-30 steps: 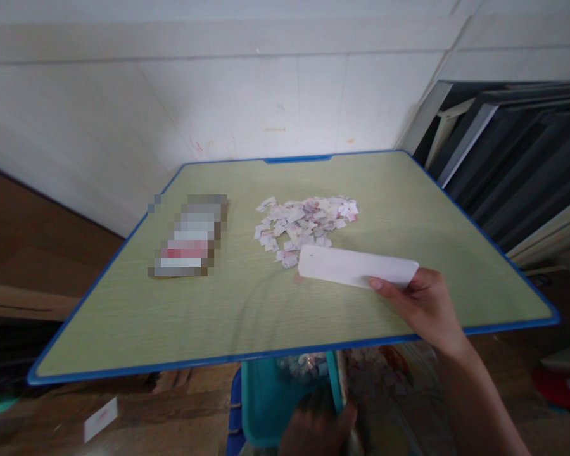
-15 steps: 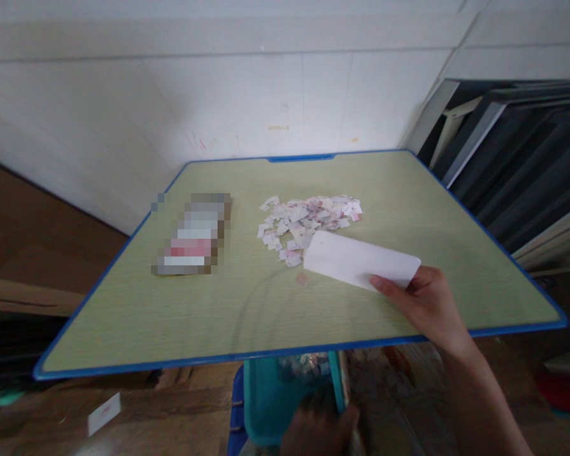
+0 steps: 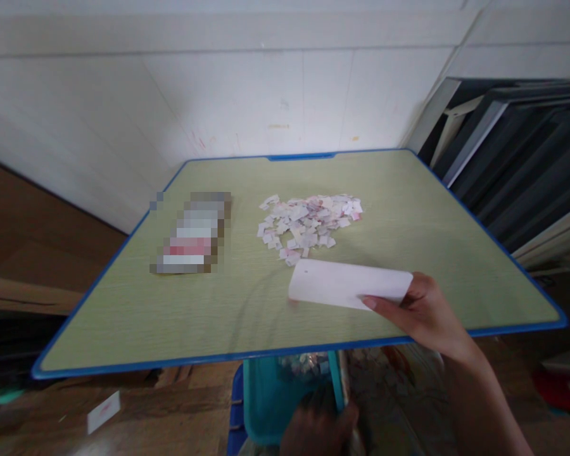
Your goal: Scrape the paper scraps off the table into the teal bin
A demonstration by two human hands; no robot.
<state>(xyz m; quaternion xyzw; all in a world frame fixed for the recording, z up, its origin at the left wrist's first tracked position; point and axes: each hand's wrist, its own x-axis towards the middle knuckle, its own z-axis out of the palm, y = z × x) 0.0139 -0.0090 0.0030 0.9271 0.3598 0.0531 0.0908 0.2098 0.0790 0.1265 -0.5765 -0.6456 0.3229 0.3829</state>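
Note:
My right hand (image 3: 430, 311) grips one end of a white card (image 3: 349, 284) with rounded corners and a small hole, thumb on top and fingers underneath. The card lies low over the tabletop, its left end just in front of a pile of small paper scraps (image 3: 308, 218). Below the table's front edge, my left hand (image 3: 316, 427) is dim in shadow. It closes on the near right rim of a teal bin (image 3: 261, 399), with the thumb outside. Paper scraps (image 3: 308, 364) lie inside the bin.
The green table (image 3: 147, 323) has a blue edge and stands against a white wall (image 3: 247, 95). A pixelated object (image 3: 192, 231) lies at its left. Dark panels (image 3: 527, 139) lean at the right. A small white card (image 3: 103, 411) lies on the floor.
My right hand has drawn the white card toward me and slightly left, away from the pile, uncovering scraps at its front. My left hand stays at the bin.

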